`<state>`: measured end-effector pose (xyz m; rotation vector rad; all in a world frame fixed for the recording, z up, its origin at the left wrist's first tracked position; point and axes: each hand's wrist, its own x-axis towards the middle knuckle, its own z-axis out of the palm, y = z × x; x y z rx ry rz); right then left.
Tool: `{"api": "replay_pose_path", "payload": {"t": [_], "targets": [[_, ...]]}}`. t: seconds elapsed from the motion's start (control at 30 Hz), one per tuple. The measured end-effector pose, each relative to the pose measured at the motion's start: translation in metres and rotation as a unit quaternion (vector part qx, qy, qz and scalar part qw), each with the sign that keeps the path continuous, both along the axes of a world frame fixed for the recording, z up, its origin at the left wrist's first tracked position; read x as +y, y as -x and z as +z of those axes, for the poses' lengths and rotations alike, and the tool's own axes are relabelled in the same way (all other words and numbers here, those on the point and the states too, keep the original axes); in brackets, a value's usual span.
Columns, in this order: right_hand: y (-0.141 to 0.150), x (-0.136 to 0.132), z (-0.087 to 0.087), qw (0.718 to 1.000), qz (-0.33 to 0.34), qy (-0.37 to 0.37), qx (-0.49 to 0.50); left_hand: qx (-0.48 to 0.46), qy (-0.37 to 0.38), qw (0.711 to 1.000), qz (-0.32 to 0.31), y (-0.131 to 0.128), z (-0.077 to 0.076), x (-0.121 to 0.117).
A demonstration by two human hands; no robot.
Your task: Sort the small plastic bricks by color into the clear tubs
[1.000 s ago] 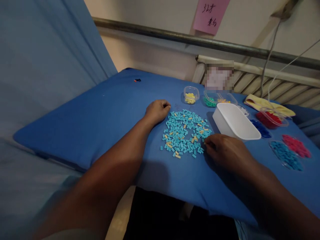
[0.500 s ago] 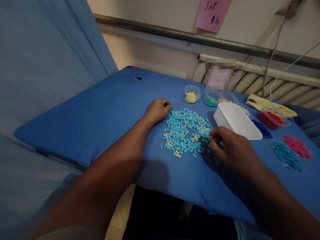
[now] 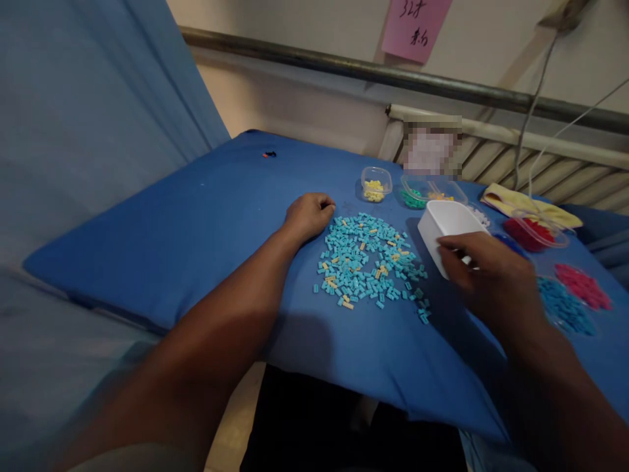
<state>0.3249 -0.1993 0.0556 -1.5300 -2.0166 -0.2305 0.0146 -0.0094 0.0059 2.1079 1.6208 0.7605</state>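
A smooth blue cloth covers the tabletop (image 3: 196, 236), where a heap of small turquoise bricks (image 3: 356, 252), blocky and hard-edged like plastic, lies loosely spread between the two hands, with pale yellow bricks (image 3: 331, 282) scattered among them. The left hand (image 3: 309, 215) rests at the heap's far left edge, its fingers loosely curled; how far they are closed, and whether they hold anything, cannot be told. The right hand (image 3: 491, 272) is raised right of the heap, overlapping the near side of a glossy white tub (image 3: 432, 233) with rounded corners; its thumb and forefinger are bent toward each other, but whether a brick sits between them cannot be made out. A few turquoise bricks straggle from the heap's right side. Beyond it stands a clear, thin-walled box (image 3: 377, 176) holding yellow pieces (image 3: 374, 191). Farther right lie green pieces (image 3: 413, 198), red pieces (image 3: 531, 234), pink pieces (image 3: 582, 286), blue pieces (image 3: 565, 305) and a soft, folded yellow cloth (image 3: 501, 196), near a ribbed radiator (image 3: 560, 154).
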Motion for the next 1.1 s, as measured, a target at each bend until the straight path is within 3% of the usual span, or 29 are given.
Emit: {"api": "replay_pose_path", "payload": {"t": [0.1,0.2,0.33,0.57,0.77,1.1], "targets": [[0.03,0.006,-0.009,0.987,0.127,0.089,-0.033,0.001,0.001,1.0,0.002,0.0,0.001,-0.001],[0.049,0.013,-0.014,0.967,0.167,0.155,-0.11,-0.003,-0.002,1.0,0.004,-0.001,0.001,-0.002],[0.046,0.019,-0.016,0.959,0.14,0.199,-0.147,-0.007,-0.005,1.0,-0.001,0.0,0.0,-0.001],[0.035,0.02,-0.019,0.962,0.103,0.223,-0.123,-0.009,-0.009,1.0,0.002,0.0,-0.002,0.001],[0.036,0.02,-0.019,0.959,0.154,0.21,-0.113,-0.01,-0.005,1.0,0.001,0.0,-0.001,-0.001],[0.037,0.022,-0.021,0.955,0.159,0.212,-0.133,-0.01,-0.006,1.0,0.0,-0.001,0.001,-0.001]]}}
